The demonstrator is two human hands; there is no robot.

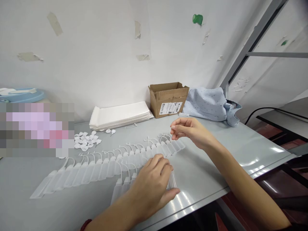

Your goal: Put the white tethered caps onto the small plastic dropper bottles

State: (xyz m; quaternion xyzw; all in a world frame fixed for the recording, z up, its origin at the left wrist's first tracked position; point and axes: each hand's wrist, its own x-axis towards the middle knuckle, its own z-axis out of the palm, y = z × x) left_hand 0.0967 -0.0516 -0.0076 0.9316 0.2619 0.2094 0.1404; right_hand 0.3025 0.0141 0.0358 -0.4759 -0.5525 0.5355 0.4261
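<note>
Bottles (pixel 95 172) of translucent white plastic, slim with thin curved tubes (pixel 65 163) on top, lie in a long row on the glossy grey bench (pixel 204 173), from nine to one o'clock around the left hand (pixel 154 183). Small white plastic caps (pixel 84 148) lie loose at ten o'clock, flat white stacked packets (pixel 120 115) at eleven. The left hand spreads its thumb from curved fingers over nearer bottles (pixel 116 191); its grip is hidden. At twelve stands an open brown cardboard box (pixel 168 99). The right hand (pixel 172 129), at one o'clock, has narrowly gathered fingertips by the row's far end; I cannot tell whether they hold a tube. Pale-blue speckled cloth (pixel 204 104) lies beyond.
</note>
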